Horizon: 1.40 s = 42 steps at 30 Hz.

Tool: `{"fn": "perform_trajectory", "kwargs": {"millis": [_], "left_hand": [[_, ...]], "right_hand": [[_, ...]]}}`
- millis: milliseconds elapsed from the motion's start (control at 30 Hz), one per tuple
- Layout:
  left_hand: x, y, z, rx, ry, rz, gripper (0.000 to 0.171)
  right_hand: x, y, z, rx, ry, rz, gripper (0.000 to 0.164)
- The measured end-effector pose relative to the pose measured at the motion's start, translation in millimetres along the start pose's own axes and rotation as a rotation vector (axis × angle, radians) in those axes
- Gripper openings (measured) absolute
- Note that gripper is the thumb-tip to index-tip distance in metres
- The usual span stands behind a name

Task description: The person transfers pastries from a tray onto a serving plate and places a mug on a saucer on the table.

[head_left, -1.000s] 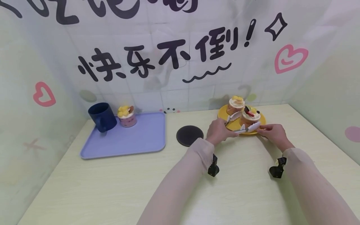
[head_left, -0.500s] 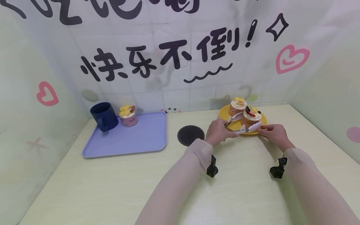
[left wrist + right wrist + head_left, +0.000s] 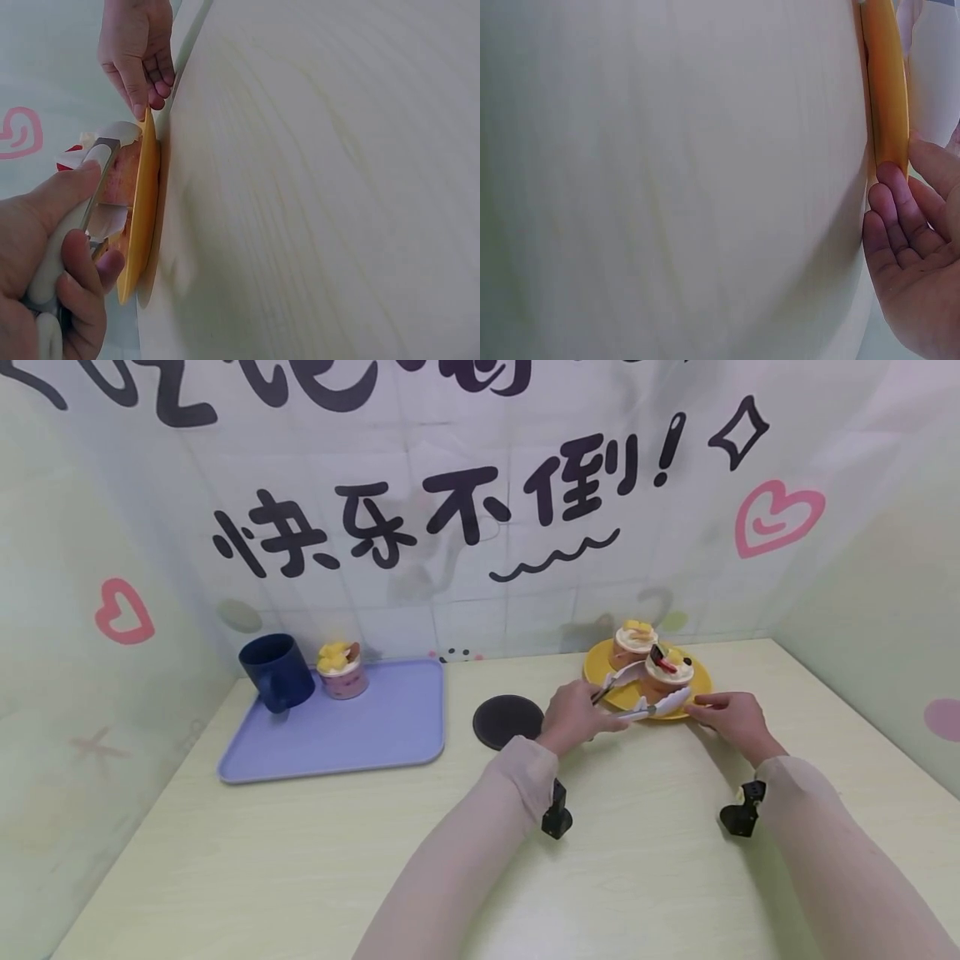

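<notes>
My left hand (image 3: 573, 717) grips a pair of tongs (image 3: 670, 702) with white scalloped tips, fingers and thumb wrapped round its handles in the left wrist view. The spread tips stand either side of the front dessert cup (image 3: 667, 668), which is topped with cream, fruit and a dark piece. A second cream-topped cup (image 3: 636, 637) stands behind it. Both are on a yellow plate (image 3: 597, 662). My right hand (image 3: 733, 720) pinches the plate's near right rim, thumb above and fingers below, as the right wrist view shows along the yellow edge (image 3: 889, 82).
A black round coaster (image 3: 508, 722) lies left of my left hand. Farther left is a lilac tray (image 3: 352, 735) bearing a dark blue mug (image 3: 276, 672) and a fruit-topped pink cup (image 3: 343, 675). A printed wall (image 3: 465, 610) closes off the table's back.
My left hand and the tongs have drawn back slightly to the left; the front cup shifts a little left too. My right hand keeps its hold on the plate rim.
</notes>
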State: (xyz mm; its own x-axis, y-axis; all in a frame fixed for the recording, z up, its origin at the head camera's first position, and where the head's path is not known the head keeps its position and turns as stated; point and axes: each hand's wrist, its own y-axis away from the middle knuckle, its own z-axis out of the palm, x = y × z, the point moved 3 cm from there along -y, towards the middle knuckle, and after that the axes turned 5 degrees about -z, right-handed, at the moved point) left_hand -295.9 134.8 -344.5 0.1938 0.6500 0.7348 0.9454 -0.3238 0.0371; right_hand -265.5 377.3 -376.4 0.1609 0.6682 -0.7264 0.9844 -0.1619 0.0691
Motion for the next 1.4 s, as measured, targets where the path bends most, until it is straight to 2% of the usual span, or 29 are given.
{"fn": "perform_trajectory", "kwargs": {"millis": [333,900,1400], "left_hand": [[-2.2,-0.8,3.5,-0.004,-0.007,-0.009,0.041],[2.5,0.0,7.9,0.021,0.035,-0.047,0.041],[-3.4,2.0,4.2,0.008,0.027,-0.003,0.04]], "right_hand": [[2.3,2.1,1.3,-0.018,-0.021,0.031,0.065],[-0.9,0.7,1.5,0.003,-0.007,-0.007,0.064],[-1.2,0.9,0.4,0.012,0.0,-0.014,0.061]]}}
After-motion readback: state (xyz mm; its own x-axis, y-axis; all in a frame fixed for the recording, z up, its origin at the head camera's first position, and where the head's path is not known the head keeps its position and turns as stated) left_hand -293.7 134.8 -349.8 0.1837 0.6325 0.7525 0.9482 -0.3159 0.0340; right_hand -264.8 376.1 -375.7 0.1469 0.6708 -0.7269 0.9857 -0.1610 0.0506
